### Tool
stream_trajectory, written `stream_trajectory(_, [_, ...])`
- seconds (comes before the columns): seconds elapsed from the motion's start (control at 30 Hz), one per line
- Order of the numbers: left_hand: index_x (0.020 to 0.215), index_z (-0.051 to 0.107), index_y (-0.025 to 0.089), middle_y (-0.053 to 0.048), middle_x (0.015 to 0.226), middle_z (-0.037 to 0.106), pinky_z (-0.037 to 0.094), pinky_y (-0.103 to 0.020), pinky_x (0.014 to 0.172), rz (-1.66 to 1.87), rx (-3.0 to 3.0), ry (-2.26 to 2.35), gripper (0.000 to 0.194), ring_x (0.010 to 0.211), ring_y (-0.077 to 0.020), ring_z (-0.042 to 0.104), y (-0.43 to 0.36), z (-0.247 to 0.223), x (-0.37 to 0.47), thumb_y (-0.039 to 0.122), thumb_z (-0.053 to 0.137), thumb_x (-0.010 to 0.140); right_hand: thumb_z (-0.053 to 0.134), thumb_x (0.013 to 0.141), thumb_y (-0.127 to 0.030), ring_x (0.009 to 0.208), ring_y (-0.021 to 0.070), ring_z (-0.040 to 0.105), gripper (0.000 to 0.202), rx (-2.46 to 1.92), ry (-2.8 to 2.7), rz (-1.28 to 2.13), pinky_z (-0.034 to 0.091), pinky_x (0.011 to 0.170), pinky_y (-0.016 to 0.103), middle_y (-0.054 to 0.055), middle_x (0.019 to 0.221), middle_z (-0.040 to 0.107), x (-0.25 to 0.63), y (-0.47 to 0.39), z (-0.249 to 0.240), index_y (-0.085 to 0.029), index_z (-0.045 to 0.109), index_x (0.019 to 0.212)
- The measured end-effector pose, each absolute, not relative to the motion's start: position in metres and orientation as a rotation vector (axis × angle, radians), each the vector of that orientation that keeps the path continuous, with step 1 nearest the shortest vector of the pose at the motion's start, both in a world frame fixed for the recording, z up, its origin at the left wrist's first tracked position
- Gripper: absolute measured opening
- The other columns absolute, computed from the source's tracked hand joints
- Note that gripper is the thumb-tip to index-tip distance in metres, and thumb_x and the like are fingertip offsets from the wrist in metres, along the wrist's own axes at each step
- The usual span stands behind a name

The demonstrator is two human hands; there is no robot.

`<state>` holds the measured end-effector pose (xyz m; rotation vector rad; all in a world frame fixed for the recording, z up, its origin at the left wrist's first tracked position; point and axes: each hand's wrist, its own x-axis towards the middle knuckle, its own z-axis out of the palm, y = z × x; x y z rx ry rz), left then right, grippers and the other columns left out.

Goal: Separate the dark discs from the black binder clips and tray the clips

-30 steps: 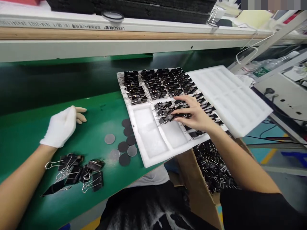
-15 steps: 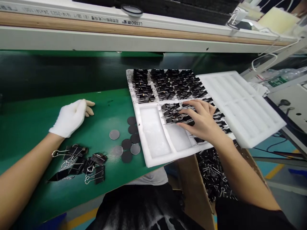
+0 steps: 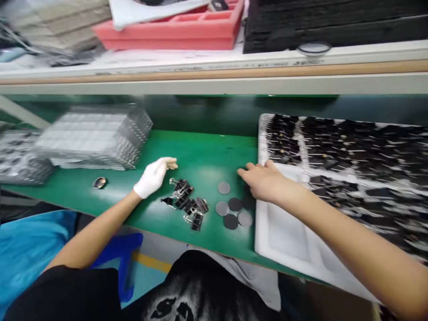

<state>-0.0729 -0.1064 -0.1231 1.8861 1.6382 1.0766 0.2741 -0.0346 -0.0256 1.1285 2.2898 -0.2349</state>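
My left hand (image 3: 154,177), in a white glove with bare fingertips, rests over the green table with its fingers stretched out, holding nothing visible. Just right of it lies a loose pile of black binder clips (image 3: 187,203) with wire handles. My bare right hand (image 3: 265,182) is above the left rim of the white foam tray (image 3: 261,232), fingers apart and pointing left; nothing shows in them. Near it on the table are several thin round discs, some grey (image 3: 224,187), some black (image 3: 230,221); the hand partly covers one dark disc. Rows of binder clips (image 3: 347,142) fill much of the tray.
Stacked clear plastic trays (image 3: 93,138) stand at the back left, with another plastic tray (image 3: 22,156) beside them. A small dark ring-shaped piece (image 3: 99,182) lies in front. The shelf (image 3: 207,84) above carries a pink foam tray (image 3: 167,35) and black stacked material (image 3: 334,26).
My right hand has left the clips in the tray and moved left toward the discs. My view has turned left, bringing the plastic trays into sight. The left hand remains beside the clip pile.
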Motion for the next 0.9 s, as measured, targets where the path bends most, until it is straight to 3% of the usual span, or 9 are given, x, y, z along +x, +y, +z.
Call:
stream_trajectory(0.1, [0.11, 0.073, 0.023, -0.012, 0.107, 0.08, 0.055, -0.05, 0.104, 0.971, 2.194, 2.032, 0.042, 0.106, -0.0279, 0.074, -0.169, -0.125, -0.12, 0.05, 0.042, 0.105, 0.055, 0.086, 0.005, 0.122, 0.0362, 0.069, 0.054, 1.137, 2.287, -0.254, 0.039, 0.099, 0.048, 0.021, 0.132, 0.066, 0.276, -0.019, -0.033, -0.015, 0.066, 0.135])
stream_trajectory(0.17, [0.114, 0.071, 0.02, -0.017, 0.117, 0.075, 0.05, -0.055, 0.113, 0.996, 2.081, 2.521, 0.038, 0.12, -0.033, 0.068, -0.198, -0.124, -0.151, 0.048, 0.05, 0.1, 0.057, 0.082, 0.007, 0.119, 0.0348, 0.071, 0.051, 1.126, 2.285, -0.272, 0.04, 0.096, 0.046, 0.019, 0.129, 0.069, 0.273, -0.01, -0.037, -0.017, 0.07, 0.125])
stream_trajectory(0.2, [0.123, 0.068, 0.017, -0.021, 0.128, 0.07, 0.046, -0.058, 0.117, 0.996, 1.901, 2.793, 0.044, 0.13, -0.0365, 0.063, -0.207, -0.123, -0.165, 0.05, 0.056, 0.097, 0.057, 0.081, 0.009, 0.117, 0.034, 0.072, 0.048, 1.114, 2.287, -0.277, 0.041, 0.093, 0.045, 0.018, 0.125, 0.071, 0.27, -0.005, -0.038, -0.017, 0.072, 0.118])
stream_trajectory(0.3, [0.152, 0.048, 0.006, -0.032, 0.154, 0.048, 0.039, -0.065, 0.123, 0.747, 1.239, 3.222, 0.091, 0.148, -0.0478, 0.045, -0.223, -0.117, -0.194, 0.058, 0.075, 0.082, 0.06, 0.076, 0.008, 0.103, 0.0318, 0.073, 0.035, 1.088, 2.366, -0.289, 0.042, 0.078, 0.039, 0.014, 0.111, 0.075, 0.26, 0.013, -0.043, -0.019, 0.072, 0.095])
stream_trajectory(0.37, [0.155, 0.049, 0.01, -0.03, 0.154, 0.049, 0.043, -0.064, 0.12, 0.515, 1.044, 3.142, 0.097, 0.144, -0.0497, 0.049, -0.226, -0.114, -0.2, 0.063, 0.076, 0.079, 0.065, 0.077, 0.002, 0.091, 0.029, 0.071, 0.027, 1.105, 2.528, -0.346, 0.04, 0.069, 0.036, 0.012, 0.107, 0.074, 0.253, 0.025, -0.05, -0.021, 0.07, 0.09])
stream_trajectory(0.47, [0.142, 0.064, 0.019, -0.02, 0.14, 0.064, 0.05, -0.056, 0.117, 0.439, 1.117, 2.974, 0.068, 0.129, -0.0399, 0.064, -0.227, -0.114, -0.185, 0.061, 0.065, 0.088, 0.066, 0.087, -0.014, 0.085, 0.0254, 0.066, 0.013, 1.151, 2.909, -0.557, 0.042, 0.068, 0.034, 0.009, 0.101, 0.07, 0.243, 0.04, -0.069, -0.023, 0.067, 0.096])
stream_trajectory(0.57, [0.135, 0.068, 0.019, -0.015, 0.131, 0.069, 0.053, -0.047, 0.114, 0.549, 1.456, 2.794, 0.059, 0.121, -0.0324, 0.069, -0.22, -0.121, -0.154, 0.056, 0.065, 0.089, 0.062, 0.093, -0.024, 0.082, 0.0233, 0.064, 0.009, 1.312, 3.134, -0.941, 0.047, 0.076, 0.035, 0.005, 0.09, 0.066, 0.232, 0.043, -0.095, -0.023, 0.062, 0.102])
stream_trajectory(0.73, [0.146, 0.058, 0.019, -0.01, 0.122, 0.073, 0.059, -0.043, 0.102, 0.701, 1.855, 2.33, 0.076, 0.106, -0.0265, 0.071, -0.158, -0.134, -0.102, 0.056, 0.077, 0.083, 0.061, 0.09, -0.021, 0.075, 0.0187, 0.065, 0.007, 1.507, 3.124, -1.408, 0.055, 0.085, 0.038, 0.007, 0.1, 0.066, 0.225, 0.04, -0.124, -0.022, 0.061, 0.097])
stream_trajectory(0.9, [0.15, 0.053, 0.016, -0.01, 0.12, 0.072, 0.059, -0.041, 0.097, 0.776, 2.149, 1.883, 0.084, 0.099, -0.0225, 0.07, -0.049, -0.136, -0.052, 0.052, 0.084, 0.08, 0.056, 0.094, -0.025, 0.083, 0.0187, 0.071, 0.012, 1.637, 3.139, -1.656, 0.058, 0.074, 0.032, 0.009, 0.113, 0.068, 0.232, 0.042, -0.123, -0.021, 0.064, 0.102])
